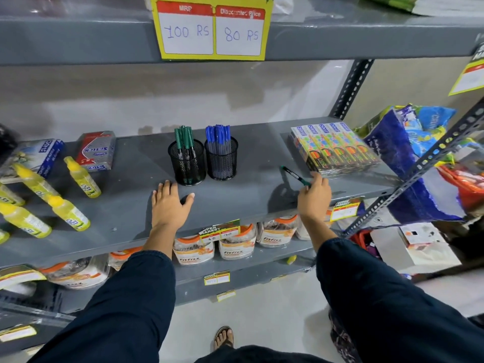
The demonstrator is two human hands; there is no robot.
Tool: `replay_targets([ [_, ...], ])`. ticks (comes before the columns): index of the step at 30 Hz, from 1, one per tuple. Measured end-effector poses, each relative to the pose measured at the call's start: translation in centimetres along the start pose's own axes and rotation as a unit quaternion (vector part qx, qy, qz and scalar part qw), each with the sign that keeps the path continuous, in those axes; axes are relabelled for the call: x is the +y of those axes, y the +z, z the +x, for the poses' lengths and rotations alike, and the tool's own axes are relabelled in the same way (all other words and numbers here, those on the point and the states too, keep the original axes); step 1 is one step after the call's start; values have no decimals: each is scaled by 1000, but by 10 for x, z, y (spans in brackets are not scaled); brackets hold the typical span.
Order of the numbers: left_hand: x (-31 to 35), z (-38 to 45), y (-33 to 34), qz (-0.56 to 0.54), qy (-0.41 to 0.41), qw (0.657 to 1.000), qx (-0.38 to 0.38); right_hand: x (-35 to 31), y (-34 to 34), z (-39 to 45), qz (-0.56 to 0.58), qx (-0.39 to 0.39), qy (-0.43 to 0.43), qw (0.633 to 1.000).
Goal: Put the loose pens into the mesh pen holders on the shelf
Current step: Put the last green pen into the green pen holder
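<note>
Two black mesh pen holders stand side by side on the grey shelf (125,205). The left holder (187,163) has green-capped pens in it, and the right holder (221,159) has blue-capped pens. My left hand (169,204) rests flat on the shelf just in front of the left holder, fingers spread, holding nothing. My right hand (314,196) is to the right and grips one green pen (294,175) by its lower end, with the pen pointing up and to the left, above the shelf.
A pack of colourful boxes (335,149) lies right behind my right hand. Yellow glue bottles (81,176) and packets (95,150) fill the shelf's left side. A slotted upright (429,166) and bags (408,142) stand at the right. Jars (237,244) sit on the shelf below.
</note>
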State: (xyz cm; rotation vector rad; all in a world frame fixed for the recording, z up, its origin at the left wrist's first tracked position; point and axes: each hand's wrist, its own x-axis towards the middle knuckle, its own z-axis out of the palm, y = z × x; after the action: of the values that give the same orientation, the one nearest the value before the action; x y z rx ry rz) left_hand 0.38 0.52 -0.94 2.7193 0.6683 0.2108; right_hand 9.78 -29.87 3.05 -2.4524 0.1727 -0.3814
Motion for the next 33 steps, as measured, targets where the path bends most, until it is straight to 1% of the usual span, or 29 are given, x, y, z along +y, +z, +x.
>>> replay_targets([
  [2, 0, 0, 0, -5, 0, 1000, 2, -21, -11, 8, 114, 7, 12, 993],
  [4, 0, 0, 0, -6, -1, 1000, 1, -49, -21, 18, 212, 12, 27, 977],
  [5, 0, 0, 0, -7, -1, 1000, 1, -63, -25, 24, 247, 18, 16, 969],
  [7, 0, 0, 0, -12, -1, 1000, 3, -93, -31, 32, 277, 26, -34, 960],
  [10, 0, -1, -1, -13, -3, 1000, 1, -139, -33, 38, 330, 12, -107, 938],
  [13, -1, -1, -2, -25, -10, 1000, 6, -187, -23, 41, 389, -20, -145, 910],
  [15, 0, -2, -3, -34, -7, 999, -11, -211, -11, 39, 409, -45, -167, 896],
  [17, -2, -3, -2, -36, -2, 999, -11, -232, 7, 32, 384, -84, -205, 896],
  [19, -2, -3, -2, -41, 2, 999, -4, -243, 27, 22, 321, -117, -251, 905],
  [22, -3, -3, -2, -46, -5, 999, -1, -248, 56, 13, 220, -160, -285, 919],
  [24, -2, -2, -2, -50, -5, 999, 4, -247, 70, 10, 169, -178, -289, 925],
  [33, 0, -2, -2, -49, -10, 999, 8, -240, 95, 0, 106, -269, -288, 913],
])
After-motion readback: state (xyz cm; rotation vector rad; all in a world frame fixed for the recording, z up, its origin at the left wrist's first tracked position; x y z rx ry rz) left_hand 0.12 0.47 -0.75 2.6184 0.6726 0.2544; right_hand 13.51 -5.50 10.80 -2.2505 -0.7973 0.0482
